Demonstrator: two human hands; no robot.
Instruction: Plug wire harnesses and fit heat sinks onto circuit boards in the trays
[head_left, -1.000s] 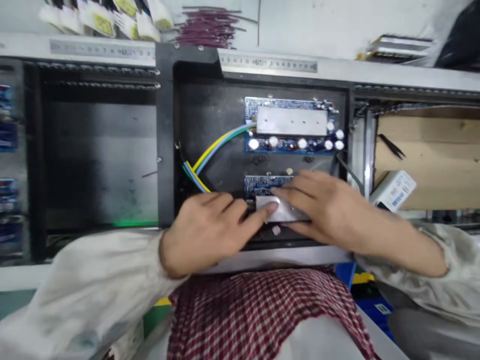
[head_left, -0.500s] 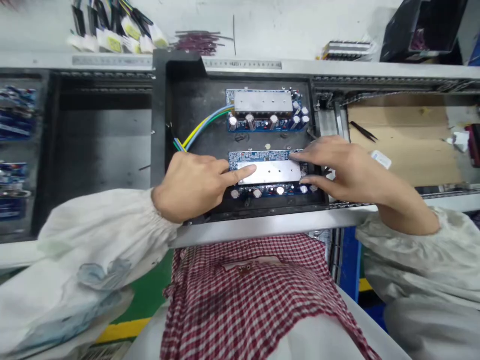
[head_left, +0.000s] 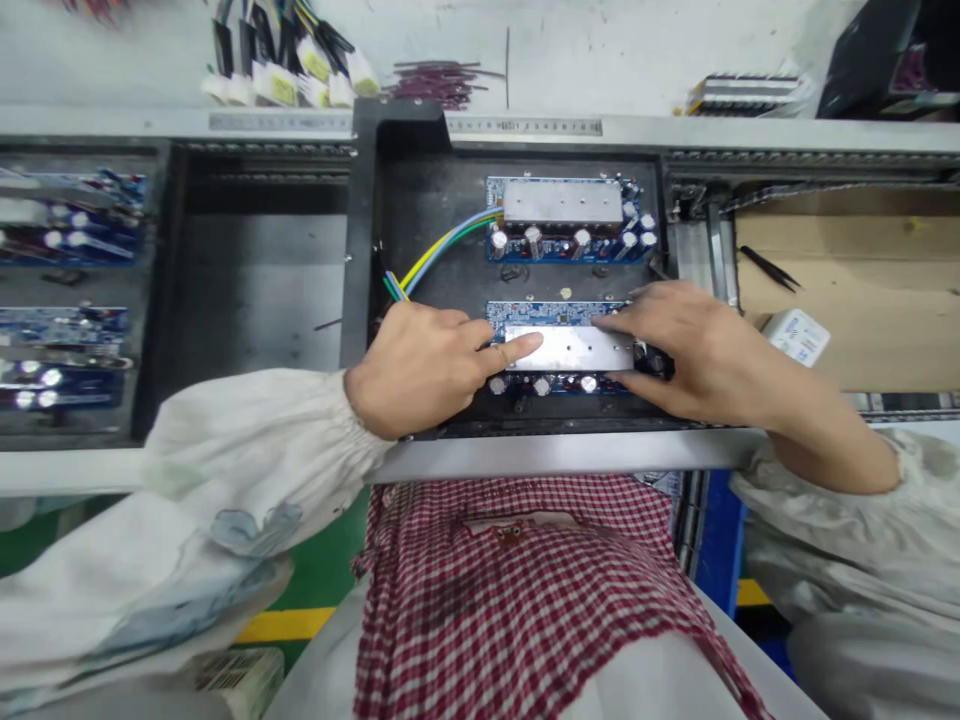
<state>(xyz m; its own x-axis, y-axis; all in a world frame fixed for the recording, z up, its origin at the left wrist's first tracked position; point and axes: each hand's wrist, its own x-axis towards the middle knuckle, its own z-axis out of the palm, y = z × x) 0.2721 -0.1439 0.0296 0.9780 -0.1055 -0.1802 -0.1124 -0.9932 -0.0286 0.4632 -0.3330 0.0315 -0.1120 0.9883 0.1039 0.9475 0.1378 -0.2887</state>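
Two blue circuit boards lie in a black metal tray [head_left: 420,200], each with a bare aluminium plate and a row of capacitors. My left hand [head_left: 424,370] rests on the lower board [head_left: 525,312], its index finger lying on that board's aluminium plate [head_left: 570,348]. My right hand [head_left: 682,345] spans the board's right end, with fingers on the plate and thumb near the lower edge. The upper board [head_left: 570,222] stands free of both hands. Blue, yellow and green wires [head_left: 442,255] run from it toward the tray's left corner, passing just above my left hand.
On cardboard at the right lie black tweezers [head_left: 769,268] and a white box [head_left: 796,337]. Several finished boards [head_left: 67,215] sit in the tray at the left. Wire bundles [head_left: 285,70] and purple wire pieces [head_left: 435,85] lie beyond a steel ruler strip [head_left: 525,126].
The lower board has gone from tilted under my hands to lying flat, its capacitors now showing nearest me. Over the last half second my hands have barely moved.
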